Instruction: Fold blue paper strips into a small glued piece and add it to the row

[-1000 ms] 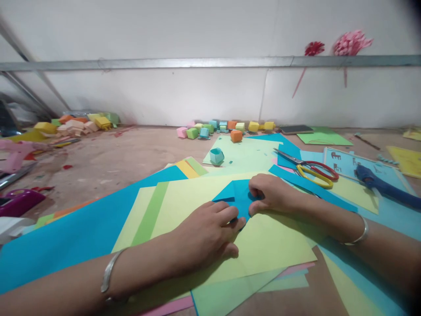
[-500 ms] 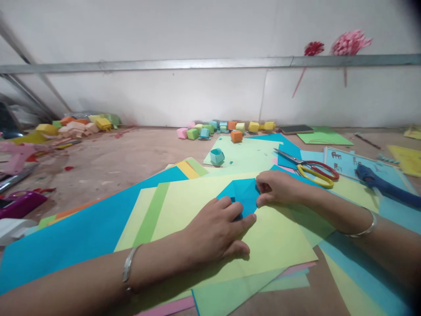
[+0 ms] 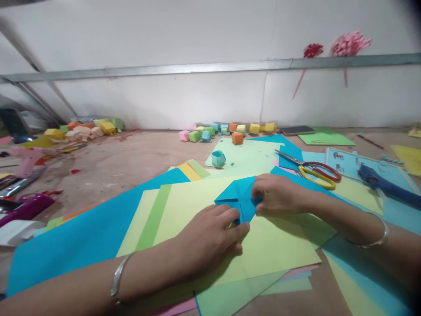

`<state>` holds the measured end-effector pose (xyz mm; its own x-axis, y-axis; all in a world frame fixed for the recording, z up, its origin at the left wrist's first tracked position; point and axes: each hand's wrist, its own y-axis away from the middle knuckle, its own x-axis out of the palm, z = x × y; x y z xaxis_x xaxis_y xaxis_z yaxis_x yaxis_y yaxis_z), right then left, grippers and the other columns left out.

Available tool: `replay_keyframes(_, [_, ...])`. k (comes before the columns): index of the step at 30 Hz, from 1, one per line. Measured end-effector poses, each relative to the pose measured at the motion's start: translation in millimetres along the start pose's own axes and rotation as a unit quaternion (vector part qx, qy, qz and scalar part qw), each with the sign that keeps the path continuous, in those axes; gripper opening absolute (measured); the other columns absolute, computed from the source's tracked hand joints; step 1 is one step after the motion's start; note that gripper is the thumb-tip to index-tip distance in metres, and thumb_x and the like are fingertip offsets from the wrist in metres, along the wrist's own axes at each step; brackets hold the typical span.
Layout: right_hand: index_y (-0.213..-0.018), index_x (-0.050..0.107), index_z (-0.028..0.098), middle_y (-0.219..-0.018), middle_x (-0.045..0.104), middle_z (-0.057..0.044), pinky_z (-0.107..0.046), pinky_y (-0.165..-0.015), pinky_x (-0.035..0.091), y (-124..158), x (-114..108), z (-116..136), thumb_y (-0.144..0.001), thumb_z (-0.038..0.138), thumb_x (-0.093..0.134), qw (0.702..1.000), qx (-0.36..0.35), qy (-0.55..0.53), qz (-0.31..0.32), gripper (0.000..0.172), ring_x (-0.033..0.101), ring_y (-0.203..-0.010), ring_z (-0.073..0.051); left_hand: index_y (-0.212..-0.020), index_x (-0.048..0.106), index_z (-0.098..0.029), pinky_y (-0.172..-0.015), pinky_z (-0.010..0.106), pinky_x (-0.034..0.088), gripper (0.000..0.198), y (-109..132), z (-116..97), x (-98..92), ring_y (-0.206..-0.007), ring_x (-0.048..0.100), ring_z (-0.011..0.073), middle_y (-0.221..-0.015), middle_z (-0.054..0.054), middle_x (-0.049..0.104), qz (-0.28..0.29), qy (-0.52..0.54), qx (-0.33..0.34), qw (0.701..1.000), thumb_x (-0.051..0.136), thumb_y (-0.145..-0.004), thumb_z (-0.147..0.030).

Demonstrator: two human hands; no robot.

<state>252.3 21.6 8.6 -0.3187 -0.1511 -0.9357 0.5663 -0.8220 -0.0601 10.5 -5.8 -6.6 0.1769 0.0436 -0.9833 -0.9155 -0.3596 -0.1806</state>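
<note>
A small folded blue paper piece (image 3: 237, 195) lies on a pale yellow-green sheet (image 3: 269, 245) in the middle of the table. My left hand (image 3: 210, 237) rests palm down with its fingertips pressed on the piece's near corner. My right hand (image 3: 278, 195) pinches the right edge of the same piece between thumb and fingers. Both wrists wear a silver bangle.
Large blue (image 3: 82, 237) and green sheets overlap under my arms. Red-and-yellow scissors (image 3: 312, 169) and a blue glue gun (image 3: 381, 182) lie to the right. Several small coloured paper cubes (image 3: 230, 129) line the wall; a light blue one (image 3: 217, 158) sits nearer. Clutter crowds the left edge.
My right hand slid back along the blue piece and pinches its right edge again. My left hand shifted slightly on the near corner. The view tilted a little.
</note>
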Motion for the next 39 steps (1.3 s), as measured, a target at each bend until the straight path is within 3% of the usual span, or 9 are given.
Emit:
replay_keyframes(4, [-0.088, 0.067, 0.019, -0.088, 0.062, -0.004, -0.028, -0.069, 0.041, 1, 9, 8, -0.083, 0.021, 0.068, 1.0, -0.027, 0.004, -0.012, 0.005, 0.055, -0.084, -0.018, -0.108, 0.059, -0.016, -0.076, 0.035, 0.05, 0.018, -1, 3, 3.4, -0.086, 0.06, 0.0204, -0.095, 0.007, 0.066, -0.016, 0.021, -0.002, 1.0, 0.048, -0.095, -0.022])
replay_keyframes(9, [-0.087, 0.068, 0.02, -0.088, 0.059, -0.003, -0.027, -0.07, 0.041, 0, 14, 5, -0.081, 0.015, 0.07, 0.998, -0.043, -0.035, -0.026, 0.008, 0.054, -0.083, -0.017, -0.101, 0.061, -0.016, -0.083, 0.038, 0.052, 0.015, 1, 6, 3.8, -0.096, 0.061, 0.0232, -0.099, 0.008, 0.067, -0.012, 0.026, -0.002, 1.0, 0.053, -0.094, -0.026])
replay_keyframes(19, [-0.088, 0.068, 0.021, -0.089, 0.057, -0.002, -0.026, -0.07, 0.042, -1, 16, -3, -0.078, 0.015, 0.073, 0.994, -0.076, -0.07, -0.02, 0.012, 0.054, -0.083, -0.015, -0.108, 0.057, -0.017, -0.078, 0.035, 0.052, 0.018, 0, 8, 5.3, -0.093, 0.061, 0.0217, -0.102, 0.008, 0.065, 0.012, 0.046, 0.0, 0.999, 0.049, -0.096, -0.028])
replay_keyframes(26, [-0.088, 0.068, 0.018, -0.088, 0.059, -0.003, -0.026, -0.07, 0.043, -2, 15, -4, -0.084, 0.02, 0.069, 0.992, -0.088, -0.088, -0.019, 0.005, 0.056, -0.083, -0.016, -0.136, 0.043, -0.016, -0.077, 0.039, 0.046, 0.058, -7, -3, 3.2, -0.09, 0.057, 0.0245, -0.105, 0.008, 0.064, 0.02, -0.002, -0.029, 0.999, 0.062, -0.088, -0.043])
replay_keyframes(33, [-0.083, 0.066, 0.018, -0.084, 0.061, -0.001, -0.024, -0.067, 0.042, -5, 13, -5, -0.077, 0.018, 0.077, 0.992, -0.073, -0.101, -0.012, 0.012, 0.056, -0.078, -0.014, -0.127, 0.054, -0.021, -0.076, 0.038, 0.042, 0.042, -9, 2, 0.7, -0.089, 0.052, 0.0242, -0.105, 0.008, 0.061, 0.034, 0.031, -0.038, 0.998, 0.056, -0.09, -0.04])
replay_keyframes(39, [-0.082, 0.066, 0.018, -0.083, 0.061, -0.001, -0.025, -0.067, 0.041, -6, 12, -4, -0.075, 0.016, 0.077, 0.992, -0.058, -0.115, -0.009, 0.014, 0.055, -0.077, -0.014, -0.113, 0.063, -0.025, -0.073, 0.036, 0.042, 0.028, -6, 6, -12.2, -0.087, 0.054, 0.0237, -0.104, 0.007, 0.059, 0.073, 0.074, -0.039, 0.994, 0.057, -0.09, -0.039])
